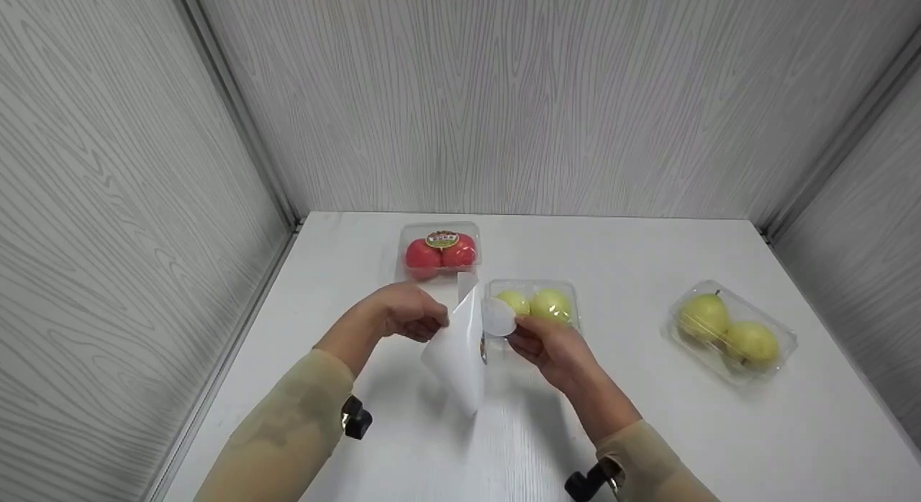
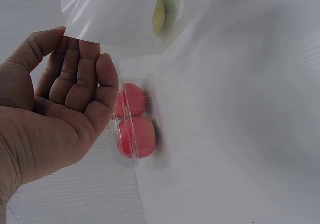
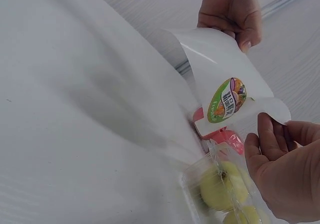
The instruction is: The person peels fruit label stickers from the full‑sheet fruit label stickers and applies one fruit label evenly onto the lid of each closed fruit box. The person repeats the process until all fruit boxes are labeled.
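Observation:
A glossy white sticker sheet (image 1: 458,354) is held up between both hands, curled and bent. My left hand (image 1: 409,311) pinches one edge with thumb and forefinger; in the left wrist view, the other fingers of that hand (image 2: 65,88) are bent below the sheet (image 2: 115,13). On the opposite side my right hand (image 1: 555,349) pinches a rounded white end between thumb and fingertips. The right wrist view shows an oval green, yellow and purple fruit sticker (image 3: 227,100) on the sheet's face, close to the right hand (image 3: 287,169).
A clear box of red apples (image 1: 440,254) with an oval label stands at the back. Just behind the right hand is a clear box of yellow-green fruit (image 1: 550,304). Another clear box with two pears (image 1: 750,342) lies at the right. Grey panels enclose the white table (image 1: 619,250).

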`<state>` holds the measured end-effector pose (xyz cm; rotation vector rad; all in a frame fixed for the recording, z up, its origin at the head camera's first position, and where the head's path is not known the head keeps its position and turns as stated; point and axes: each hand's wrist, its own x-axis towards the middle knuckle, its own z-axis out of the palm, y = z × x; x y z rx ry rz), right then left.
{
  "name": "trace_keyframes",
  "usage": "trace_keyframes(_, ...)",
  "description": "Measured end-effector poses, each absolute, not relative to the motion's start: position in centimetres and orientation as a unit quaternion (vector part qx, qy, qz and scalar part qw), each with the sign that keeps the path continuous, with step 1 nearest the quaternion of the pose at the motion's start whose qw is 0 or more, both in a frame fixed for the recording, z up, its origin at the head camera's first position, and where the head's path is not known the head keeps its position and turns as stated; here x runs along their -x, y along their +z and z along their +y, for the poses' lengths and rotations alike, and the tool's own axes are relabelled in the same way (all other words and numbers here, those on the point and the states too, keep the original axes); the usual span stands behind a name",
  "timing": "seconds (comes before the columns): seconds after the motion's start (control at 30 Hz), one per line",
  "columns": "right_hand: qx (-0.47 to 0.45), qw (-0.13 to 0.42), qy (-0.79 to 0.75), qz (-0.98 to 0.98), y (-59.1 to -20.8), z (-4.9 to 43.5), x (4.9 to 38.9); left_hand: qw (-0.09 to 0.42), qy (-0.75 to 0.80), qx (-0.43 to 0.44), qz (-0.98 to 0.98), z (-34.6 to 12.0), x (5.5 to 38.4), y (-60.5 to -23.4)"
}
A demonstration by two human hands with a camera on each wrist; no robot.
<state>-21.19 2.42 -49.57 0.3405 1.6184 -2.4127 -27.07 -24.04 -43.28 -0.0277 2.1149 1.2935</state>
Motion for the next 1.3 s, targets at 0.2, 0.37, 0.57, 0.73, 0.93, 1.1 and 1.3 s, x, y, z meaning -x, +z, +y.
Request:
trace_keyframes(0.2,-0.118,0.103,-0.817,0.555,-49.7,2.5,21.1,0.320,0.500,0.032,0.804,-24.6,27.2,-44.1)
trace_keyframes(0.37,-0.124,0.103,-0.817,0.553,-50.0,2.8,21.0,0.321,0.509,0.059,0.796,-25.4,27.3,-45.4)
trace_keyframes(0.57,-0.133,0.099,-0.820,0.549,-49.9,3.2,20.7,0.316,0.509,0.090,0.796,-26.6,27.5,-46.5)
trace_keyframes(0.73,-0.131,0.101,-0.815,0.555,-49.7,3.6,20.3,0.312,0.501,0.108,0.800,-27.3,27.6,-47.1)
trace_keyframes(0.93,-0.132,0.100,-0.814,0.556,-49.8,3.9,20.2,0.305,0.484,0.118,0.811,-28.2,27.5,-47.7)
trace_keyframes(1.1,-0.137,0.099,-0.813,0.556,-49.8,4.1,20.1,0.299,0.458,0.124,0.828,-29.2,27.4,-48.3)
trace_keyframes(1.3,-0.141,0.096,-0.816,0.552,-49.8,4.4,20.0,0.284,0.453,0.141,0.833,-30.3,27.5,-49.3)
